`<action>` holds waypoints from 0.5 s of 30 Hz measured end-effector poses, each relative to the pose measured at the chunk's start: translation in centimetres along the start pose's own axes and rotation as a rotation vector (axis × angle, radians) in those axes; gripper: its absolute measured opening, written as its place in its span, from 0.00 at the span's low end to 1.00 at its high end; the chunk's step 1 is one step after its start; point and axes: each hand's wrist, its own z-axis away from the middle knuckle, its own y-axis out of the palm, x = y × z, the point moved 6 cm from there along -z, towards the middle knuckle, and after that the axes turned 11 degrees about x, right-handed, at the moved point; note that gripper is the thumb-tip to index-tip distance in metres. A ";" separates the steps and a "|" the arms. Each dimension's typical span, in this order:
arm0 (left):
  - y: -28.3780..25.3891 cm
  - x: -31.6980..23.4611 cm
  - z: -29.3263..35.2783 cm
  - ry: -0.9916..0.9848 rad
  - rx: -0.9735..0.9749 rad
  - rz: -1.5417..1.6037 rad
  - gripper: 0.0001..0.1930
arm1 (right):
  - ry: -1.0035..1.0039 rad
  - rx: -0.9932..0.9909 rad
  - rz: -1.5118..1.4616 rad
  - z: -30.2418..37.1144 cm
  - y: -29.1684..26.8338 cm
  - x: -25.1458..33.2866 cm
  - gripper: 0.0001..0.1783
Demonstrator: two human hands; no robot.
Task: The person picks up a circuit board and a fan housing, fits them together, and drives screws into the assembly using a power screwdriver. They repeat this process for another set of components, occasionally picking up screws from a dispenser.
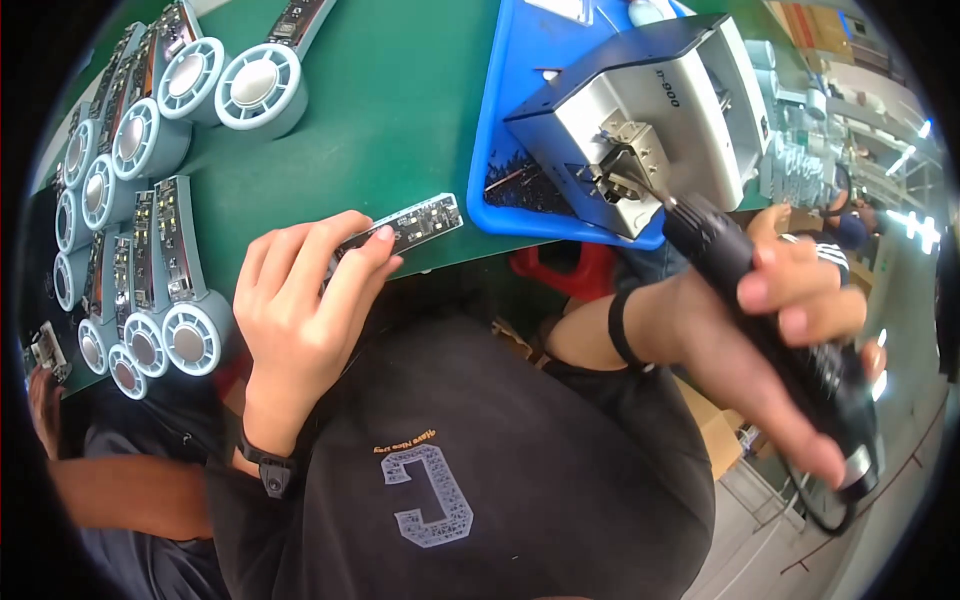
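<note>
2 hands, well apart: the left hand (300, 290) pinches a circuit-board strip (428, 222) at the green surface's (390, 110) edge; the right hand (722, 350) wraps a black screwdriver (718, 248). The strip looks light, stiff, fragile: best held by its sides.

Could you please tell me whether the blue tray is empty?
The blue tray is not empty: small dark pieces lie in one corner, and the silver machine stands in it.

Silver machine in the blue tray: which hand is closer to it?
Right. The right hand is close to the silver machine, holding a black screwdriver whose tip points at its front. The left hand is farther, off to its left, holding a circuit board.
</note>
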 end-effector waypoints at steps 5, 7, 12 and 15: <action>0.6 0.2 0.2 -0.005 -0.091 0.017 0.16 | 0.206 0.026 0.129 0.2 0.0 -2.3 0.51; 0.4 0.1 0.3 -0.013 -0.114 0.000 0.15 | 0.228 -0.010 0.182 0.2 0.2 -2.7 0.51; 0.5 0.3 0.6 0.010 -0.120 0.014 0.14 | 0.365 0.175 0.017 -0.5 0.3 -4.4 0.50; 0.3 0.3 0.7 0.039 -0.133 0.025 0.14 | 0.417 0.337 -0.510 -0.1 1.2 -3.8 0.45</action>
